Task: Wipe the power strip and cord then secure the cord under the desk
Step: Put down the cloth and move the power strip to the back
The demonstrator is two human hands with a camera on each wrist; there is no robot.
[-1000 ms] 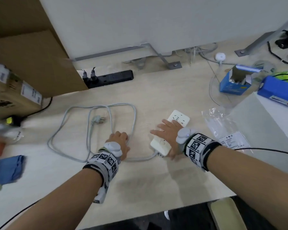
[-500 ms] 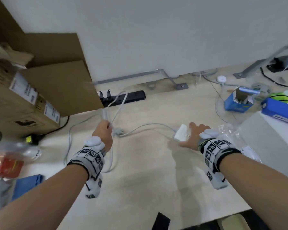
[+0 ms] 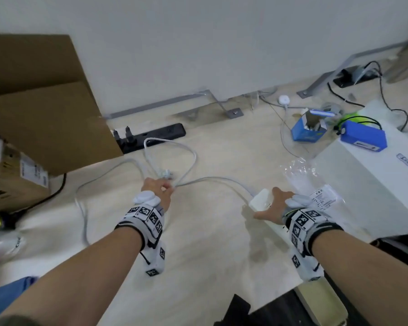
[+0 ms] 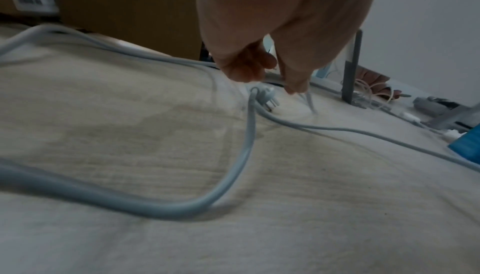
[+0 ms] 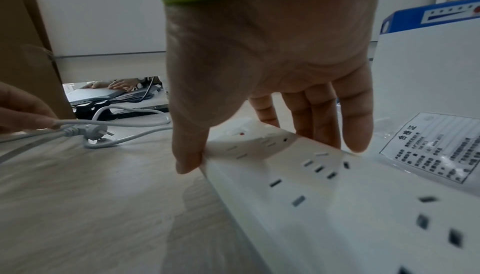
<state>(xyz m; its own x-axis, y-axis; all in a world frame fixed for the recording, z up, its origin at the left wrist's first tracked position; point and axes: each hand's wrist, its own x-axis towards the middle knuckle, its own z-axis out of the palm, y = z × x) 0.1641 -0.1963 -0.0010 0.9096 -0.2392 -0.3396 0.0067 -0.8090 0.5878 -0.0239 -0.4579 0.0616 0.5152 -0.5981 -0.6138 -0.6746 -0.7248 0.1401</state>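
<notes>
My right hand (image 3: pixel 267 204) grips one end of the white power strip (image 3: pixel 259 200), thumb on its near edge and fingers over the far edge. The right wrist view shows the power strip (image 5: pixel 324 196) with its sockets facing up and tilted off the light wood surface. The grey cord (image 3: pixel 212 178) runs from it to my left hand (image 3: pixel 169 188), which pinches a loop of it beside the plug (image 3: pixel 166 172). In the left wrist view the plug (image 4: pixel 265 97) lies under my fingertips (image 4: pixel 293 87) and the cord (image 4: pixel 233 165) curls loosely below.
Cardboard boxes (image 3: pixel 40 118) stand at the left, with a black power strip (image 3: pixel 153 137) by the white wall. A plastic bag (image 3: pixel 316 184) and a white cabinet (image 3: pixel 375 191) sit right of my right hand. A blue box (image 3: pixel 307 131) lies beyond; a blue cloth (image 3: pixel 3 300) lies at lower left.
Both hands rose from the surface with strip and cord. My right hand carried the strip rightward. The left hand lifted the cord, then came down near the plug, stretching the coil out.
</notes>
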